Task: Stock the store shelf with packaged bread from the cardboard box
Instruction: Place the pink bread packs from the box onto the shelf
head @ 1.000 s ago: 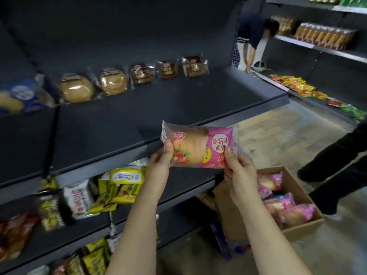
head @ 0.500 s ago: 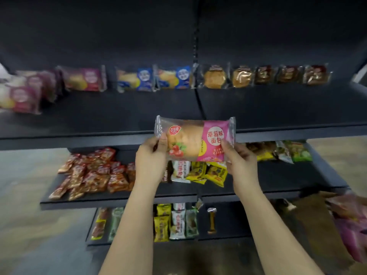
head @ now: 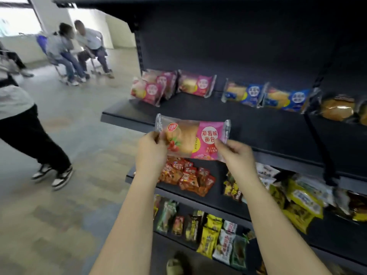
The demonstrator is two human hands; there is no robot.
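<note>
Farther left along shelf (head: 258,124) now: pink-and-clear bread packet (head: 193,138) pinched between left hand (head: 152,153) and right hand (head: 236,155).

Both bare arms reach up and forward from the bottom of the view, the left arm (head: 127,225) slanting up to the right and the right arm (head: 268,225) slanting up to the left, so the wrists draw closer together than the elbows. The hands are raised side by side at about the same height, backs toward the camera. The left hand (head: 152,153) pinches the left end of a pack (head: 193,139), its thumb (head: 157,136) on the front. The right hand (head: 236,155) pinches the pack's lower right corner, thumb (head: 218,143) on the front, the other fingers curled behind it. Both wrists are nearly straight.
</note>
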